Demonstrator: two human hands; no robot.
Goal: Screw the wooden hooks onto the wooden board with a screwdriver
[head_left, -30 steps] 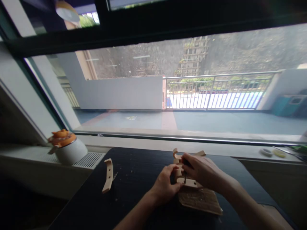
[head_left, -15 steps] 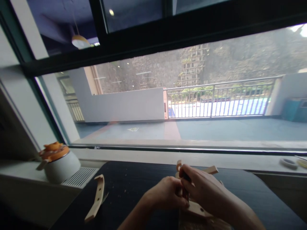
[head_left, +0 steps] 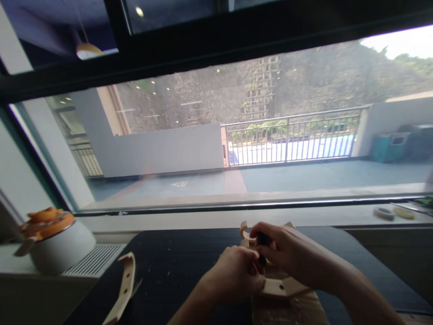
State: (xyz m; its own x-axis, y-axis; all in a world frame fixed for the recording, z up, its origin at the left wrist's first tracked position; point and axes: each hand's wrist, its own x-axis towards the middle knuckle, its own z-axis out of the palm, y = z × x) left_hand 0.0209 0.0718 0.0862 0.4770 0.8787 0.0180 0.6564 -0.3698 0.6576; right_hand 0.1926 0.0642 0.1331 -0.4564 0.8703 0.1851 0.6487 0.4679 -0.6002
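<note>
On the black table [head_left: 182, 262] stands a small assembly of light wooden pieces [head_left: 277, 285], resting on a flat wooden board [head_left: 291, 311]. My left hand [head_left: 233, 275] is closed against the left side of the assembly and holds it. My right hand [head_left: 287, 255] grips a dark-handled tool [head_left: 261, 241], likely a screwdriver, pointed down into the wood. A curved wooden tip [head_left: 244, 229] sticks up behind my fingers.
A loose curved wooden piece with holes [head_left: 123, 291] lies at the table's left edge. A white pot with an orange lid [head_left: 50, 243] sits on the sill by a vent grille [head_left: 91, 261]. A large window is directly ahead; small round items [head_left: 384, 212] lie on the right sill.
The view has tilted up and swung right, so hands and table sit lower in frame. Both hands stay on the wooden assembly, right hand still holding the tool.
</note>
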